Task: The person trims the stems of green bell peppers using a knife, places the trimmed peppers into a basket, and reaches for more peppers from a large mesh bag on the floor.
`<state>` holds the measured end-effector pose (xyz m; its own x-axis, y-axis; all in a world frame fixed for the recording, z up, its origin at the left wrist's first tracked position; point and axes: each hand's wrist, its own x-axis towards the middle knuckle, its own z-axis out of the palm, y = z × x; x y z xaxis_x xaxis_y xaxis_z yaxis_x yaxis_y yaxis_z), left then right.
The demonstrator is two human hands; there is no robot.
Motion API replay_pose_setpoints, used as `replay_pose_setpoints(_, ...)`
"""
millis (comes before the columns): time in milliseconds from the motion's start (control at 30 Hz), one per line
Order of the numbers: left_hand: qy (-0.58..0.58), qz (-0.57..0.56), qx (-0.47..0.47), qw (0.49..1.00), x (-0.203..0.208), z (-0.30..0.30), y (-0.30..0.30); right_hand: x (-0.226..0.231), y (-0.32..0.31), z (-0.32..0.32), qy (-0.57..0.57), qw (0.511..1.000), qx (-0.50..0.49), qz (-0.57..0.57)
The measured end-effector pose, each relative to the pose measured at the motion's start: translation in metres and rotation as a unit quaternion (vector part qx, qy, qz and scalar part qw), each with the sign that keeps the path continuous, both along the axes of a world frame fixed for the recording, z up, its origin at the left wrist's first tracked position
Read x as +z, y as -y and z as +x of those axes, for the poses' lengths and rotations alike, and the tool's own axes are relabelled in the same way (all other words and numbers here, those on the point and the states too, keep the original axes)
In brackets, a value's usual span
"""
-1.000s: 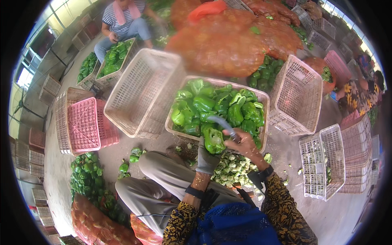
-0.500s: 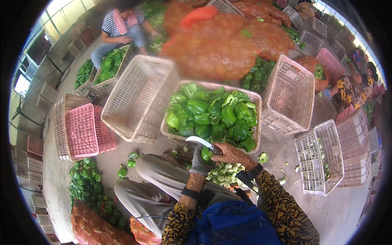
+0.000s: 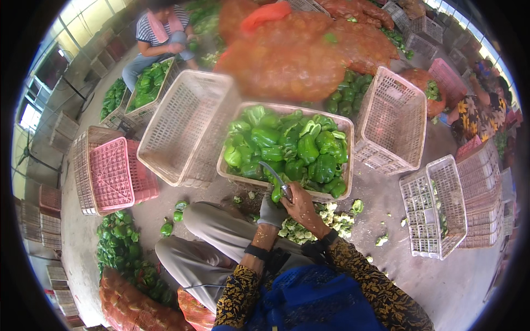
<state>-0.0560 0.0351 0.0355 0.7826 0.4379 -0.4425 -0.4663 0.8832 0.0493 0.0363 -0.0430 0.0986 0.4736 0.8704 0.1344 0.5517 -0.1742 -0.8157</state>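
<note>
My left hand [image 3: 269, 212], in a grey glove, grips a green bell pepper [image 3: 276, 193] at the near edge of a full crate. My right hand [image 3: 301, 207] is bare and closed round the handle of a curved knife [image 3: 273, 171]. Its blade slants up and left over the held pepper, close against it. Just beyond is the pale crate [image 3: 349, 157], heaped with green bell peppers [image 3: 266, 140], some with their tops cut open. Below my hands, cut pepper cores [image 3: 298, 231] lie heaped on the floor. My fingers partly hide the held pepper.
Empty-looking crates stand left [image 3: 176, 132] and right [image 3: 395, 118]. A pink crate [image 3: 113, 171] and whole peppers [image 3: 117, 240] are at my left. Large orange mesh sacks [image 3: 281, 66] lie beyond. Another person [image 3: 163, 33] sits at far left, one [image 3: 477, 113] at far right.
Both hands have moved slightly up, toward the crate. The knife has turned from lying nearly across to pointing more up and away. The far-left person's hands have shifted.
</note>
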Motion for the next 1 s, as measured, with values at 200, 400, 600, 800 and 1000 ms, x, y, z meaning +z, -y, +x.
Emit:
replay_pose_setpoints(200,0.001,0.034,0.061,0.998,0.002,0.002,-0.001,-0.037,-0.029,0.004,-0.240,0.965,-0.093,0.060)
replay_pose_setpoints(400,-0.152,0.375,0.033,0.914,0.038,0.009,-0.006,-0.007,0.033,0.047,-0.592,0.785,-0.071,0.167)
replay_pose_setpoints(600,-0.368,0.722,0.086,0.580,0.036,0.064,-0.047,0.011,0.131,0.100,-0.334,0.931,-0.113,-0.094)
replay_pose_setpoints(800,-0.446,0.729,-0.044,0.517,0.001,0.108,-0.062,-0.017,0.072,0.149,-0.204,0.944,-0.253,0.051)
replay_pose_setpoints(1000,-0.484,0.752,-0.006,0.448,0.050,0.129,-0.049,-0.014,-0.023,0.201,0.034,0.973,-0.217,0.066)
